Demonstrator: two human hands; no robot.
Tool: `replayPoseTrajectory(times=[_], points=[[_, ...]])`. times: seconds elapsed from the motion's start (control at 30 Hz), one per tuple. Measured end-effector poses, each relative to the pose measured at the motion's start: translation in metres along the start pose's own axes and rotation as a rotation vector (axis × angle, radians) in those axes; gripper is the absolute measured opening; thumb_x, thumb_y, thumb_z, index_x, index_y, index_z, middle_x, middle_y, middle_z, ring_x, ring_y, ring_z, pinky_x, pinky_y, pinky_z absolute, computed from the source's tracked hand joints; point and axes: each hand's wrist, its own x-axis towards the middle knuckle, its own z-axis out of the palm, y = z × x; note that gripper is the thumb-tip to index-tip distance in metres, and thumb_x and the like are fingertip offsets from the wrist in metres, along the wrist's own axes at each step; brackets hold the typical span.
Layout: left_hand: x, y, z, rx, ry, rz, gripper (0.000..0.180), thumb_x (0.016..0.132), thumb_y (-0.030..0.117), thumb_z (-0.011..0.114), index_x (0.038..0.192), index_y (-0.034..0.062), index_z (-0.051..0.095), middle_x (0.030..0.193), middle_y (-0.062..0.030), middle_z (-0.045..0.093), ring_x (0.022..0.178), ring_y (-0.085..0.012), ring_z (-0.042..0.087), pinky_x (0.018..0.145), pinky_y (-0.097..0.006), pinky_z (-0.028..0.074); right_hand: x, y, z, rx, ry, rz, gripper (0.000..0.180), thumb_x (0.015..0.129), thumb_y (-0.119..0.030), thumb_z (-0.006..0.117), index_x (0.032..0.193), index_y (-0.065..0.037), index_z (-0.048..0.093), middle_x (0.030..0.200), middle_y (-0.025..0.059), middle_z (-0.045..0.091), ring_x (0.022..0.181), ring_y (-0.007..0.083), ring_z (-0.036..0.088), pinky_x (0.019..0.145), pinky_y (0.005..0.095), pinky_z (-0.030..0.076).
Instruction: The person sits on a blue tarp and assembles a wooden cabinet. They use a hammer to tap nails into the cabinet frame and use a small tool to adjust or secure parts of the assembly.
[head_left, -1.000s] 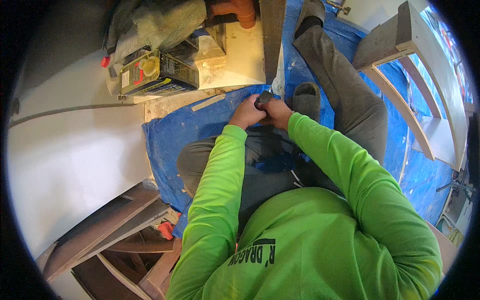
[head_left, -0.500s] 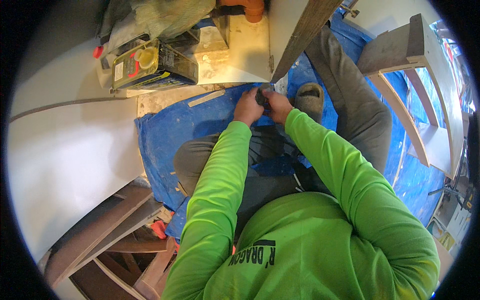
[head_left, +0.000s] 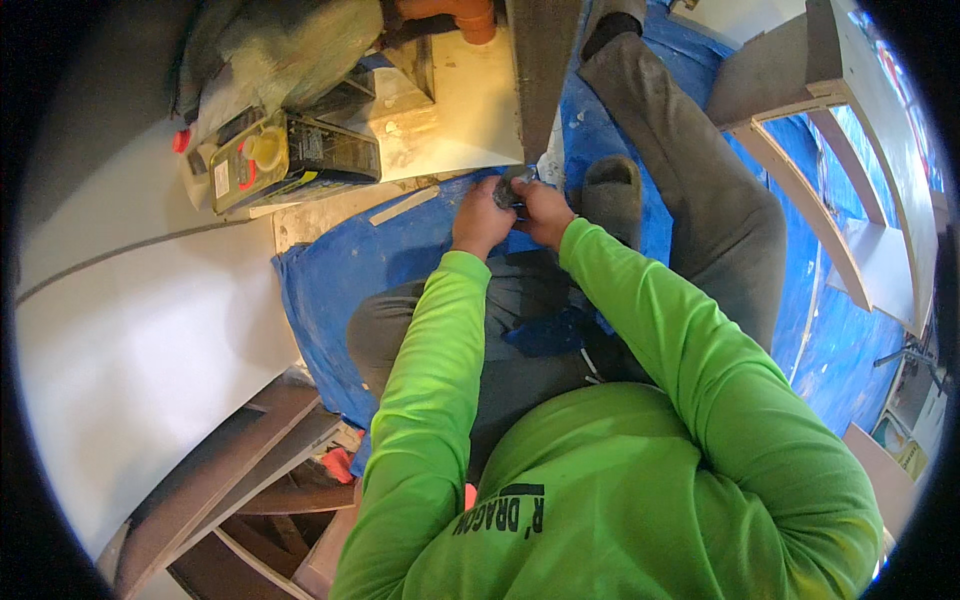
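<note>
Close together beyond my lap, both hands grip one small dark grey piece, too small and too covered to name. My left hand (head_left: 480, 218) wraps its fingers and thumb round the left side of the grey piece (head_left: 507, 192). On the other side, my right hand (head_left: 545, 212) pinches it with bent fingers. Just past the fingertips is the lower end of an open cabinet door (head_left: 542, 75), seen along its dark edge. Under my hands lies a blue tarp (head_left: 350, 270).
A rectangular can (head_left: 300, 160) with a yellow cap stands in the lit cabinet, left of an orange pipe (head_left: 472, 18). A pale strip (head_left: 405, 205) lies on the tarp. A wooden frame (head_left: 790, 200) stands right; brown boards (head_left: 220, 480) lie lower left. My slippered foot (head_left: 612, 200) is beside my right hand.
The cabinet door's edge has gone from slanting to nearly upright in view. My hands sit slightly further left in the picture, still on the grey piece, and the surroundings have shifted a little.
</note>
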Motion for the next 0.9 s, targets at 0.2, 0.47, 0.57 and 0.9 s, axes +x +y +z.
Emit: replayPoseTrajectory(times=[0.2, 0.47, 0.57, 0.9], points=[[0.001, -0.011, 0.006, 0.017, 0.058, 0.014, 0.046, 0.071, 0.018, 0.073, 0.113, 0.0032, 0.063, 0.104, -0.0250, 0.067, 0.099, -0.0434, 0.063, 0.086, -0.048, 0.051, 0.001, 0.007, 0.000, 0.172, -0.058, -0.059, 0.021, 0.099, -0.028, 0.055, 0.111, -0.012, 0.061, 0.103, 0.0053, 0.065, 0.087, 0.0224, 0.064, 0.072, 0.0407, 0.055], [0.006, 0.009, -0.004, 0.079, -0.074, -0.071, 0.048, 0.071, 0.027, 0.075, 0.108, -0.0005, 0.064, 0.098, -0.0262, 0.068, 0.093, -0.0423, 0.066, 0.080, -0.045, 0.054, -0.017, -0.017, -0.002, 0.380, -0.027, 0.107, 0.020, 0.099, -0.025, 0.056, 0.112, -0.011, 0.061, 0.098, 0.0049, 0.067, 0.081, 0.0189, 0.065, 0.059, 0.0333, 0.053], [0.008, 0.018, -0.007, 0.074, -0.074, -0.099, 0.041, 0.071, 0.026, 0.074, 0.100, -0.0003, 0.064, 0.091, -0.0249, 0.069, 0.087, -0.0422, 0.067, 0.075, -0.045, 0.053, -0.019, -0.021, 0.003, 0.463, -0.045, 0.093, 0.021, 0.098, -0.024, 0.057, 0.114, -0.011, 0.061, 0.099, 0.0054, 0.068, 0.083, 0.0192, 0.066, 0.059, 0.0334, 0.054], [0.009, 0.012, 0.000, 0.022, -0.099, -0.050, 0.034, 0.075, 0.024, 0.076, 0.095, -0.0002, 0.062, 0.093, -0.0239, 0.068, 0.089, -0.0397, 0.067, 0.075, -0.043, 0.052, -0.009, -0.012, 0.000, 0.457, -0.002, -0.032, 0.022, 0.098, -0.022, 0.058, 0.113, -0.006, 0.063, 0.096, 0.0067, 0.068, 0.080, 0.0199, 0.066, 0.067, 0.0374, 0.054]])
